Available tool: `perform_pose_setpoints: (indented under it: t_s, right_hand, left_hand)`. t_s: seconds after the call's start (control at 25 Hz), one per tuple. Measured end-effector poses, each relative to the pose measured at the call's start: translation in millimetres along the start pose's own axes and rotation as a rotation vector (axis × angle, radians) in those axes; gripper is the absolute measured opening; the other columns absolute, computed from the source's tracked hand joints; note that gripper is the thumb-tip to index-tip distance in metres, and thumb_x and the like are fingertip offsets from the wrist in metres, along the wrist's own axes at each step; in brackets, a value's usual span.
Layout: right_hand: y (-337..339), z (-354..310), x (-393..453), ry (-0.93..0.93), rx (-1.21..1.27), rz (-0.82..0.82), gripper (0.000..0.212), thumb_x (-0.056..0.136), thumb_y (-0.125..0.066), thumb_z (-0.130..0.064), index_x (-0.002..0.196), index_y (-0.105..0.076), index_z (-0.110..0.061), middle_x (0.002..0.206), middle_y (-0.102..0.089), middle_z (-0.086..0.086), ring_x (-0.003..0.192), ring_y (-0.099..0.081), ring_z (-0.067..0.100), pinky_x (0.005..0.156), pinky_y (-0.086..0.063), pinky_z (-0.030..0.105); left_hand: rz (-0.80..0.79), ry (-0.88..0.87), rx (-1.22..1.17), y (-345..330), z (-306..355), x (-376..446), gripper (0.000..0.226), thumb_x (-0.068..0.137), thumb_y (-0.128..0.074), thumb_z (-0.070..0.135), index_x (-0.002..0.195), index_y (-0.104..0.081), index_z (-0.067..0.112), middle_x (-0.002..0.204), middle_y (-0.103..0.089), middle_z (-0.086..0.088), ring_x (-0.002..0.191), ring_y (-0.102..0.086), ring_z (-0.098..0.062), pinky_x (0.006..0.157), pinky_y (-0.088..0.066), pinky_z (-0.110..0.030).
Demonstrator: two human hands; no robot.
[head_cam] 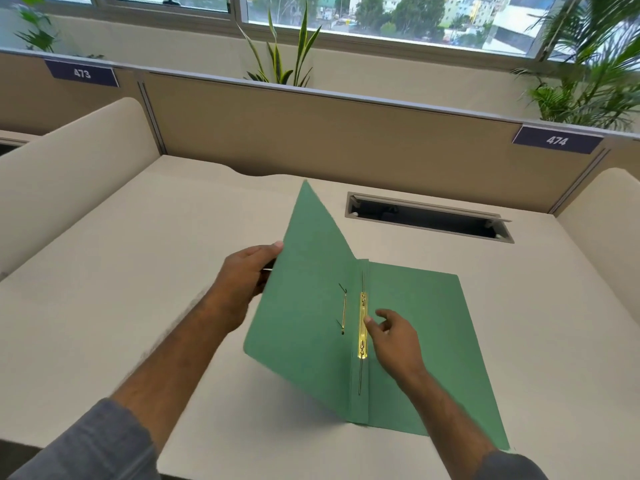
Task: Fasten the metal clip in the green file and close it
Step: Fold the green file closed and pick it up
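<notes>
A green file lies open on the white desk. Its right half rests flat. Its left cover is raised at a slant, and my left hand grips that cover's outer edge. A brass metal clip runs along the spine fold, lying flat, with thin prongs showing above and below it. A second thin metal strip shows on the inner face of the raised cover. My right hand rests on the flat half with its fingertips touching the clip's right side.
A cable slot with an open lid sits in the desk behind the file. Beige partitions close the desk at the back and both sides, with number tags 473 and 474. Plants stand behind the back partition below a window.
</notes>
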State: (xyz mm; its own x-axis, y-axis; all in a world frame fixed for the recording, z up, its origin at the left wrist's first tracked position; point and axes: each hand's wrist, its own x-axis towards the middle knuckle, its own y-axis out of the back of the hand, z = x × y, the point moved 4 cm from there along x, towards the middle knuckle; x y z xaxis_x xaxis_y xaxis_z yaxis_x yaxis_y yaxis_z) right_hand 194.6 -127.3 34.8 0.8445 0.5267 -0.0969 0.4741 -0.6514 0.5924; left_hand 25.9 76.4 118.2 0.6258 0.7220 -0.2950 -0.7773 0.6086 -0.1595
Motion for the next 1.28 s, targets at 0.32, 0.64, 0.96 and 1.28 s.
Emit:
perform_pose_setpoints:
  t_s: [0.32,0.64,0.96,1.28]
  right_hand:
    - [86.8,-37.0,7.1,-0.148,0.811,-0.159,0.05,0.092,-0.047,-0.051,0.123,-0.057,-0.013,0.105,-0.064,0.014,0.092,-0.062,0.029,0.076,-0.054,0.045]
    - [162.2,11.0,16.3,-0.131,0.698,-0.247,0.041,0.086,-0.062,-0.006,0.126,-0.056,-0.014,0.112,-0.072,0.018,0.089,-0.071,0.041,0.064,-0.062,0.043]
    - [117.9,83.0,14.6,-0.271,0.203,-0.089,0.043,0.081,-0.065,0.009,0.122,-0.06,-0.004,0.094,-0.073,0.016,0.071,-0.072,0.024,0.062,-0.058,0.031]
    - [73.5,97.2,15.8,-0.21,-0.27,-0.11,0.042,0.076,-0.074,-0.013,0.115,-0.062,-0.009,0.107,-0.062,0.019,0.09,-0.066,0.036,0.084,-0.057,0.044]
  left_hand:
    - [-0.43,0.102,0.24,-113.1,-58.4,-15.6,0.033,0.089,-0.065,0.04,0.118,-0.069,0.024,0.119,-0.072,-0.001,0.109,-0.065,-0.022,0.085,-0.054,-0.033]
    - [-0.012,0.099,0.718,-91.5,-118.0,10.3,0.045,0.077,-0.072,0.026,0.119,-0.063,0.015,0.109,-0.065,-0.003,0.095,-0.061,-0.017,0.078,-0.046,-0.029]
    - [0.006,0.111,0.99,-69.3,-129.8,6.9,0.061,0.069,-0.073,0.033,0.123,-0.058,0.008,0.119,-0.064,-0.01,0.105,-0.064,-0.028,0.086,-0.056,-0.039]
    - [0.065,0.193,0.688,-58.6,-131.6,-1.9,0.032,0.074,-0.075,0.023,0.099,-0.061,0.011,0.105,-0.068,-0.008,0.089,-0.07,-0.025,0.08,-0.06,-0.041]
